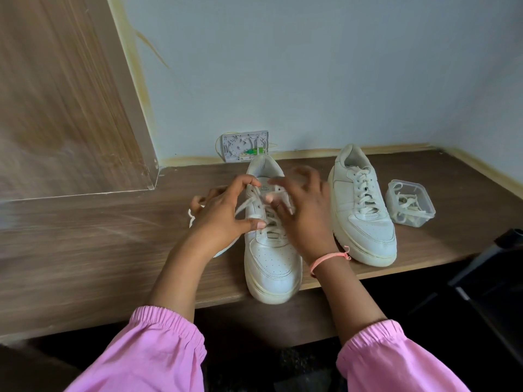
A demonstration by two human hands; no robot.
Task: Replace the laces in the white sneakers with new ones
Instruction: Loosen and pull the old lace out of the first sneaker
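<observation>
The person is working at the lacing of the near white sneaker (273, 244), whose toe juts over the front edge of the wooden counter (113, 244). Whether the lace (249, 203) is being drawn out or threaded in cannot be told; judging by the loose run slanting up from the eyelets, it looks like an unlacing pass.

The left hand (223, 219) sits at the shoe's left flank, fingers curled, thumb pressed against the lace rows and forefinger arched up by the tongue. A loose lace end trails behind it onto the counter. The right hand (300, 210) hovers over the eyelets with fingers spread and blurred; what they pinch, if anything, is unclear.

The next move probably calls for freeing one crossing at a time while steadying the shoe.

The second sneaker (363, 207), fully laced, stands toward the counter's right end. Just beside it, a clear plastic tub (409, 203) holds coiled flat laces. Both shoes are smooth leather-like with perforated toes and thick cream soles.
</observation>
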